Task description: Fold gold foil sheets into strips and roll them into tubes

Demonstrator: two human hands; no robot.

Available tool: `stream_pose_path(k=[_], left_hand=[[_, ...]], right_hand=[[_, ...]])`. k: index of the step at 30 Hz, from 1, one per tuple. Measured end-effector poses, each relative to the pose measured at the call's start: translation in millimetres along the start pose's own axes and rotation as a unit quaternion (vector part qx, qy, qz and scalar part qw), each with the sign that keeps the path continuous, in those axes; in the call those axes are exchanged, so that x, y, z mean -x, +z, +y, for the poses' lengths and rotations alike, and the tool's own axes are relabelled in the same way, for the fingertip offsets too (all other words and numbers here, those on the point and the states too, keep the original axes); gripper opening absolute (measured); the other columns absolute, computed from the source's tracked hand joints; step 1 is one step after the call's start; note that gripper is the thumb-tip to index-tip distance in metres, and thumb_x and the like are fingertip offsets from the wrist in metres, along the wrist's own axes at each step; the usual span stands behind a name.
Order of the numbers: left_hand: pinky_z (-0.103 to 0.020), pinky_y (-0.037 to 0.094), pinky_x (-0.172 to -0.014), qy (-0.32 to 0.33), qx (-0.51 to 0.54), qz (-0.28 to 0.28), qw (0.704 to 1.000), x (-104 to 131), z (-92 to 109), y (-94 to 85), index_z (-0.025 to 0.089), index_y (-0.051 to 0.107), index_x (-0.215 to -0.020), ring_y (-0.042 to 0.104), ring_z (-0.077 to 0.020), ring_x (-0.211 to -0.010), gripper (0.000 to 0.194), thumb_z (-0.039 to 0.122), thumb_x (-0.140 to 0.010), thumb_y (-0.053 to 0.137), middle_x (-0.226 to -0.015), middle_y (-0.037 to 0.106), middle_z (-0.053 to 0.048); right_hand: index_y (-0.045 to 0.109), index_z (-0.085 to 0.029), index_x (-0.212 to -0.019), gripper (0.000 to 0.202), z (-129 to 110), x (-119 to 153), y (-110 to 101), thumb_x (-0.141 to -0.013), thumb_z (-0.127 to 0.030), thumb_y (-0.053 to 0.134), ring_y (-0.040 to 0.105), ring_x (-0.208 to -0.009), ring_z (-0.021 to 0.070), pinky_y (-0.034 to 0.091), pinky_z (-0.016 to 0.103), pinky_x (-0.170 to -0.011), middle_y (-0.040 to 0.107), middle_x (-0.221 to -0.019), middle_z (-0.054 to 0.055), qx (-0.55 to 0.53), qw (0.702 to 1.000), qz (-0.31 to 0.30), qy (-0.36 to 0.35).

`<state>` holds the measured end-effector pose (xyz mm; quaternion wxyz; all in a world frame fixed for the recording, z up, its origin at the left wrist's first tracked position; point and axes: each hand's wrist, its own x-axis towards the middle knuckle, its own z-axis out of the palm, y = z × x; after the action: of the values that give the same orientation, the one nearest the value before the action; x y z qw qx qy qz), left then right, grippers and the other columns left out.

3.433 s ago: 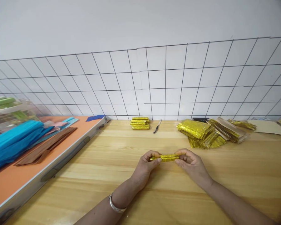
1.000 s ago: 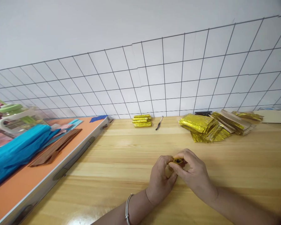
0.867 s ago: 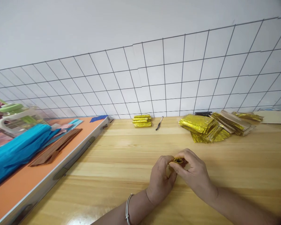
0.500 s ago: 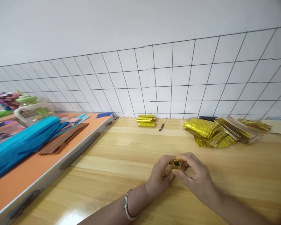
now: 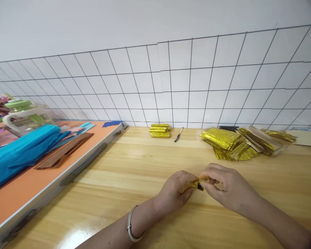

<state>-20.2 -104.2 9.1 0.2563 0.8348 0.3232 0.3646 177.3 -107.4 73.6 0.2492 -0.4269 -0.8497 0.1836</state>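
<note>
My left hand [image 5: 175, 190], with a silver bangle on its wrist, is closed round a small gold foil piece [image 5: 194, 185] low in the middle of the view. The dark end of the piece points right. My right hand [image 5: 225, 185] is at that end, its thumb and fingers curled close to it; whether the fingertips grip the foil is too small to tell. Behind the hands, near the wall, lie several gold foil rolls [image 5: 160, 130] in a small stack, with a pen [image 5: 179, 135] to their right.
Gold foil sheets [image 5: 223, 138] lie in a heap at the back right, with brown-backed sheets [image 5: 261, 140] beside them. An orange board [image 5: 49, 180] with a raised edge fills the left, bearing blue crepe paper [image 5: 26, 148], brown paper [image 5: 64, 152] and a clear container [image 5: 26, 119].
The gold piece has turned from facing the camera to pointing right. My right hand has shifted slightly right and up; the whole view has moved a little.
</note>
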Motion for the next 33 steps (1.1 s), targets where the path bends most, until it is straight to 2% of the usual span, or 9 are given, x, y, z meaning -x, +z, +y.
stream_pose_path(k=[3,8,13,25,33], left_hand=[[-0.029,0.046,-0.077,-0.004,-0.026,-0.031,0.999,-1,8,-2.8,0.019,0.058,-0.101,0.057,-0.0175,-0.084,0.028,0.008,-0.077,0.048,-0.090,0.064,-0.005],[-0.028,0.046,-0.075,-0.006,-0.046,-0.078,0.996,-1,17,-3.4,0.019,0.059,-0.103,0.058,-0.0179,-0.082,0.030,0.010,-0.076,0.051,-0.089,0.064,-0.006],[-0.026,0.046,-0.073,-0.040,-0.032,-0.107,0.993,-1,22,-5.5,0.019,0.060,-0.102,0.057,-0.0170,-0.080,0.030,0.008,-0.075,0.052,-0.087,0.064,-0.005],[-0.026,0.048,-0.077,-0.035,0.018,-0.097,0.994,-1,17,-5.8,0.018,0.060,-0.102,0.058,-0.0165,-0.084,0.028,0.009,-0.077,0.052,-0.090,0.063,-0.006],[-0.026,0.048,-0.077,-0.024,0.035,-0.085,0.996,-1,15,-6.6,0.018,0.061,-0.099,0.059,-0.0167,-0.084,0.025,0.010,-0.078,0.052,-0.089,0.064,-0.006]], right_hand=[[0.065,-0.027,-0.080,0.012,-3,4,-7,-0.076,-0.019,0.057,0.056,-0.063,0.0138,0.041,0.025,-0.056,0.061,-0.073,-0.002,0.070,0.997,-0.013,-0.012],[0.061,-0.025,-0.067,0.011,-9,11,-11,-0.074,-0.017,0.057,0.055,-0.060,0.0154,0.034,0.028,-0.052,0.060,-0.066,-0.002,0.172,0.984,-0.037,-0.024],[0.060,-0.024,-0.069,0.013,-12,10,-9,-0.075,-0.015,0.053,0.056,-0.059,0.0161,0.029,0.029,-0.052,0.062,-0.068,-0.001,0.232,0.970,-0.061,-0.033],[0.048,-0.022,-0.060,0.014,-9,8,-5,-0.065,-0.009,0.049,0.047,-0.051,0.0118,0.022,0.026,-0.048,0.057,-0.061,-0.003,0.172,0.983,-0.058,-0.029],[0.052,-0.021,-0.059,0.013,-7,6,-2,-0.065,-0.009,0.052,0.045,-0.049,0.0107,0.023,0.025,-0.048,0.057,-0.061,-0.003,0.167,0.984,-0.054,-0.008]])
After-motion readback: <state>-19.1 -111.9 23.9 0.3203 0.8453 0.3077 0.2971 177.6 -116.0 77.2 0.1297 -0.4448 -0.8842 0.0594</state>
